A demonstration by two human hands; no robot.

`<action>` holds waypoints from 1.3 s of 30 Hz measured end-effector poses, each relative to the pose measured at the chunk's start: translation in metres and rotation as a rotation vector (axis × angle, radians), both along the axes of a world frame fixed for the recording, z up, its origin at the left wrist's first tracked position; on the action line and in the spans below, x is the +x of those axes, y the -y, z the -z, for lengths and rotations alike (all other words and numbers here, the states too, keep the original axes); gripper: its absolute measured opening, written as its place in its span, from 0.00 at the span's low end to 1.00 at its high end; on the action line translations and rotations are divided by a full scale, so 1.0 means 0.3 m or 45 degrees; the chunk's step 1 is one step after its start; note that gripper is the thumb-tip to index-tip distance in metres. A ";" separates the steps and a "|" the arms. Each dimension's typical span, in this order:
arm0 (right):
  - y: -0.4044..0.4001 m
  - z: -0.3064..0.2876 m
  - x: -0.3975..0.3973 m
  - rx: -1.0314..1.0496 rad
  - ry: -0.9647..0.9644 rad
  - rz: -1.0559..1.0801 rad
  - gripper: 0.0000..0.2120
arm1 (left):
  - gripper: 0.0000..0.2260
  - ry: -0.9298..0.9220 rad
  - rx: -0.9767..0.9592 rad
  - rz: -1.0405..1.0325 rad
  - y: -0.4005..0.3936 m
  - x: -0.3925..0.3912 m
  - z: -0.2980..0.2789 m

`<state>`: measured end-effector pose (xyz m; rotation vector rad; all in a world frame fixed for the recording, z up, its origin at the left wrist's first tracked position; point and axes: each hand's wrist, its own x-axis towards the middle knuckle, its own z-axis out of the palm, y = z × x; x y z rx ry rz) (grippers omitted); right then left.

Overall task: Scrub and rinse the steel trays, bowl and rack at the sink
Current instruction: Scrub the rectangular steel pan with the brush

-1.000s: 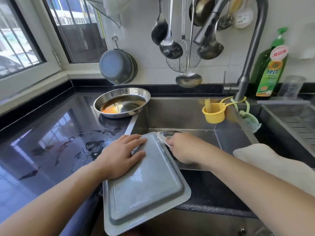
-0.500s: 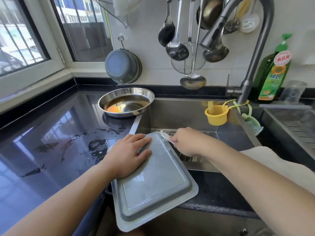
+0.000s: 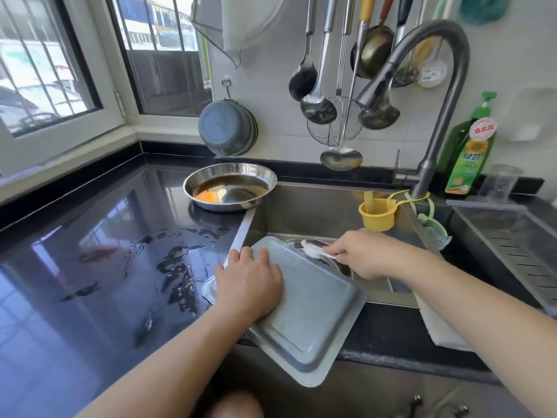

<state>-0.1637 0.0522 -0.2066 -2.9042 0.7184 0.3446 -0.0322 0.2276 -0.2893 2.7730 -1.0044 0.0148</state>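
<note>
Left hand [image 3: 248, 286] pressed flat on upturned steel tray [image 3: 313, 321] (over the sink edge), right hand [image 3: 363, 254] gripping white brush [image 3: 313, 250]

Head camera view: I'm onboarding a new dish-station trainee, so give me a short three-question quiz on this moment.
1. True or false: the steel tray lies bottom up across the sink's front edge.
2. Which of the hands holds the white brush? A) left B) right C) neither
3. Fill in: the round steel bowl on the counter holds brown and ____ residue.

Key: 1 true. 2 B: the right hand grips the brush at the tray's far corner, while the left hand presses flat on the tray. 3 orange.
</note>
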 end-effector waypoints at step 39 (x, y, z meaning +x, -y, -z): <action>-0.091 -0.004 0.047 -0.098 0.069 -0.040 0.23 | 0.23 -0.052 -0.284 0.079 -0.091 0.071 0.081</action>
